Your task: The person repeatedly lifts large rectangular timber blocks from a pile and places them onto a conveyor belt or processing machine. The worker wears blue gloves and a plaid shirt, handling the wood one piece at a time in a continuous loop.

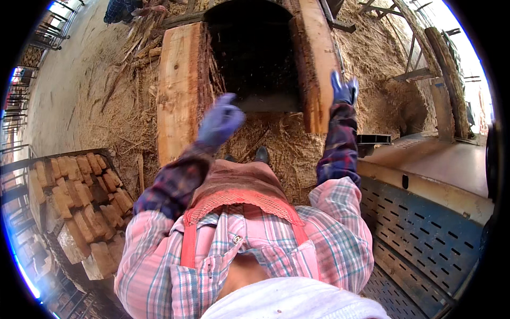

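My left hand [220,121], in a bluish-purple glove, is raised beside the bark edge of the left wooden slab [178,87]. Its fingers are loosely bent and a little apart, with nothing visible in them. At the outer edge of the right wooden slab [314,69] is my right hand [344,91], gloved alike. Its thumb and fingers are spread; whether it touches the wood I cannot tell. Both slabs have rough bark along their inner sides. Between them lies a dark, smooth surface [255,58] with a rounded far end.
Sawdust and bark scraps [127,106] cover the ground around the slabs. Stacked wood pieces [85,196] fill a rack at the left. A blue slotted metal machine housing [419,212] stands close on my right. Another person [121,10] is at the far left.
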The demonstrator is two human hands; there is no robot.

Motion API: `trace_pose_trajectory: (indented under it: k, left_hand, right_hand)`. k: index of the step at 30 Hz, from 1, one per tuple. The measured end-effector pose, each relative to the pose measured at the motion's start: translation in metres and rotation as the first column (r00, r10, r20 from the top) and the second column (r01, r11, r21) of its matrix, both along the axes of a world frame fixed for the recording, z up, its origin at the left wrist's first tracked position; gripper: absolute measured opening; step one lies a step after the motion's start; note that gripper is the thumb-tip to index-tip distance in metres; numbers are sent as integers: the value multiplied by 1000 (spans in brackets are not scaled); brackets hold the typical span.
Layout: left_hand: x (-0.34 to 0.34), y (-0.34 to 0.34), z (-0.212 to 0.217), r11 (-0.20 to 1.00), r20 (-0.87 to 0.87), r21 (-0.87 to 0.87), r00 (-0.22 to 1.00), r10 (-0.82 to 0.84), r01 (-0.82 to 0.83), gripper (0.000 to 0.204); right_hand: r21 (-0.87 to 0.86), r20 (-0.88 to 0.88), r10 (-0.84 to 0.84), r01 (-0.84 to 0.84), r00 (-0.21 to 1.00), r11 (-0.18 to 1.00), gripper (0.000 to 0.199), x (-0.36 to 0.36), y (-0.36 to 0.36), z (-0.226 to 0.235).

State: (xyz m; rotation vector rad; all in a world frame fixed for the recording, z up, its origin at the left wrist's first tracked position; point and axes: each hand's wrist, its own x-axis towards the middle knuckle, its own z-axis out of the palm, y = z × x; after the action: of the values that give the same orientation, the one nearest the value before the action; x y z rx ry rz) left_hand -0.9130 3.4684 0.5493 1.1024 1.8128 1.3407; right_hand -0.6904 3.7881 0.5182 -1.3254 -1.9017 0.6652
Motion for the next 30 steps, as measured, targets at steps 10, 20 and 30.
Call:
trace_pose_trajectory:
  k: [10,20,30]
  left_hand:
    - [65,82,-119,768,39,-518,907,-419,377,77]
    - [-10,67,-90,993,219,-115,975,25,0,58]
    - [-26,17,-167,875,721,-380,689,77,299,56]
  right_hand:
    - [-533,349,139,74,927,843,52,-29,-40,-82]
    - [-601,-697,-279,-326,661,730,8,18,-197,-45]
    - [-353,-722,-687,806,89,475,25,246,-484,6]
